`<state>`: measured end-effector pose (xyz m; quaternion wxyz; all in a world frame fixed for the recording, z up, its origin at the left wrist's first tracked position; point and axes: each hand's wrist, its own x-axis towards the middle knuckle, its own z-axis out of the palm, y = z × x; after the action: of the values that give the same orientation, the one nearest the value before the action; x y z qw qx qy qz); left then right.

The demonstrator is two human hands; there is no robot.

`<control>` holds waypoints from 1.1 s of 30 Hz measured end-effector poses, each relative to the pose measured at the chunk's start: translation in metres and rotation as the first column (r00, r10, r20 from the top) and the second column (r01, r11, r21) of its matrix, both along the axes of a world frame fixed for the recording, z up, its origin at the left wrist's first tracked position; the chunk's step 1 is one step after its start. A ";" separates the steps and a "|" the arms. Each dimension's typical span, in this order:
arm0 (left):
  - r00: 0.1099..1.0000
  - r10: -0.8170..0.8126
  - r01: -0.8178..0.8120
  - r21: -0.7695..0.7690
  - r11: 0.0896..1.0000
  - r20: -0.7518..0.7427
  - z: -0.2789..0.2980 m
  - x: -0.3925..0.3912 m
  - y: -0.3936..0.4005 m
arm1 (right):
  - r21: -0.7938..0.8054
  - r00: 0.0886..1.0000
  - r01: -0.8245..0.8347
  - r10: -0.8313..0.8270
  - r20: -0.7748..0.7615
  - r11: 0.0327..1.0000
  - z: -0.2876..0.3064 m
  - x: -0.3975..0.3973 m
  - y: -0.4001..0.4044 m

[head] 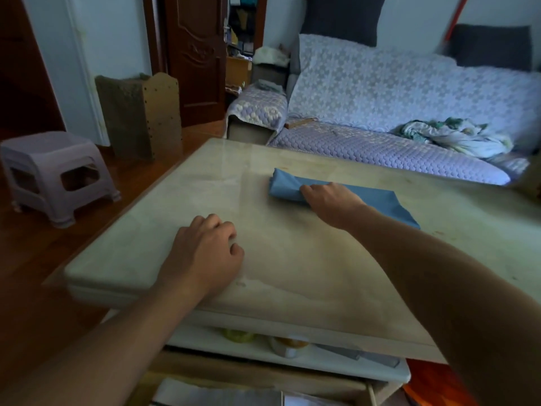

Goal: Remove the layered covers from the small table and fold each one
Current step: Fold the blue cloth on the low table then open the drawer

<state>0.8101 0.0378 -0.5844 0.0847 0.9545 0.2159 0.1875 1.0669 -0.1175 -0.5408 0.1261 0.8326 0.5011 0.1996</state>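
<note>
From the head view, the right hand (328, 197) is gripping the folded blue cover (377, 197) lying on the table (292, 259), probably tidying the fold, while the left hand (205, 250) is resting loosely curled, holding nothing, apparently for balance.

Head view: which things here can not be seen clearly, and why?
- Blue cloth: its middle is hidden under the right hand, so the grip is unclear.
- Left hand fingertips: curled under, contact with the table uncertain.
- Lower shelf items: mostly covered by the tabletop.
- Broom handle: blurred, cut off by the top edge.
</note>
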 end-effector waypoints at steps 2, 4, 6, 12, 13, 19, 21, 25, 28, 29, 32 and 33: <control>1.000 -0.002 0.002 0.003 1.000 0.012 -0.001 -0.002 -0.001 | 0.029 0.999 -0.018 0.017 0.042 0.999 0.010 -0.014 -0.007; 0.997 -0.007 0.008 -0.018 1.000 0.070 -0.002 -0.002 -0.002 | 0.066 0.993 -0.098 0.093 0.074 0.993 0.020 -0.039 -0.018; 0.972 -0.006 0.027 -0.088 0.996 0.237 0.002 -0.011 -0.006 | 0.069 0.972 -0.218 0.209 0.111 0.974 0.024 -0.080 -0.029; 0.536 0.786 0.284 -0.942 0.177 0.309 0.010 -0.105 -0.032 | 0.127 0.911 -0.411 0.402 0.093 0.903 0.012 -0.230 -0.050; 0.646 0.753 0.328 -0.936 -0.127 0.124 0.006 -0.125 -0.036 | 0.131 0.903 -0.429 0.422 0.083 0.894 0.002 -0.249 -0.051; 0.951 0.309 0.165 -0.886 -0.434 0.026 0.010 -0.143 -0.026 | 0.244 0.889 -0.386 0.429 -0.158 0.890 -0.031 -0.281 -0.051; 0.961 0.274 0.130 -0.924 -0.359 0.029 0.014 -0.133 -0.025 | 0.444 0.877 -0.186 0.352 -0.327 0.876 -0.029 -0.277 -0.071; 0.964 0.264 0.127 -0.938 -0.323 0.039 0.006 -0.133 -0.024 | 0.755 0.847 0.520 -0.123 -0.517 0.399 -0.041 -0.259 -0.128; 0.964 0.258 0.149 -0.929 -0.339 0.060 -0.001 -0.154 -0.020 | 0.345 0.368 0.919 0.103 -0.924 -0.189 -0.059 -0.242 -0.163; 0.962 0.260 0.163 -0.934 -0.317 0.080 -0.005 -0.166 -0.017 | 0.108 0.170 0.977 0.364 -0.916 -0.184 -0.063 -0.240 -0.173; 0.946 0.272 0.245 -0.938 -0.245 0.176 -0.024 -0.204 -0.005 | -0.122 -0.339 0.931 0.696 -0.633 0.343 -0.068 -0.252 -0.185; 0.942 0.268 0.266 -0.934 -0.240 0.199 -0.031 -0.215 -0.004 | -0.061 -0.388 0.888 0.673 -0.630 0.455 -0.068 -0.259 -0.183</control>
<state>0.5949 0.0341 -0.6155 0.8381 0.4670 0.2622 0.1031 0.8083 -0.3001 -0.6085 -0.7332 0.5474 -0.0243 -0.4028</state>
